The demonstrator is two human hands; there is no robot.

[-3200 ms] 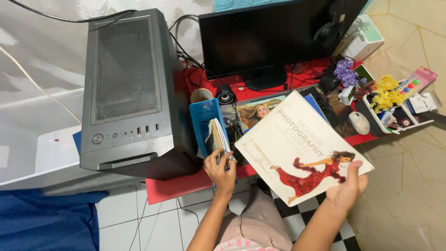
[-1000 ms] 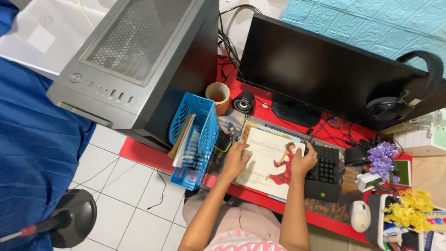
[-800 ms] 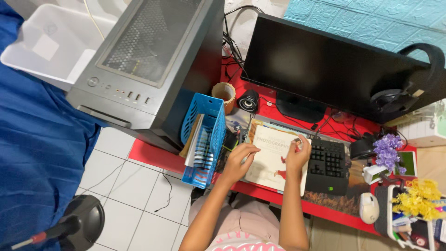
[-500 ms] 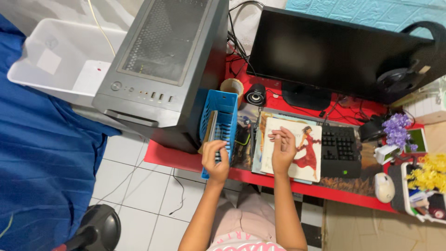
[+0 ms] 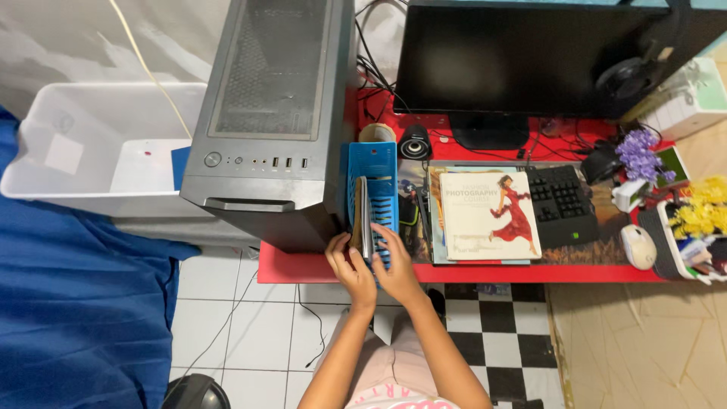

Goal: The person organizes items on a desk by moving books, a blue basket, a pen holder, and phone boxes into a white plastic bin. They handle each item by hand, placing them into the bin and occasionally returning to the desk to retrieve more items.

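While both hands sit at the blue rack (image 5: 372,189), the books (image 5: 362,220) stand upright, spines running away from them. Left hand (image 5: 347,266) fingers pinch the books' near edge; right hand (image 5: 395,265) fingers lie spread on the rack.

Grey computer tower (image 5: 276,113) stands at left end of red desk (image 5: 462,271). Right of tower: black monitor (image 5: 522,57), small round speaker (image 5: 414,142) and brown cup (image 5: 376,133) close by. Further right of tower: photography book (image 5: 487,214) atop stack, black keyboard (image 5: 560,204), white mouse (image 5: 638,246), purple flowers (image 5: 638,154), yellow flowers (image 5: 700,210). Left of tower: white plastic bin (image 5: 91,148), blue cloth (image 5: 68,318). Below tower: tiled floor (image 5: 242,326).
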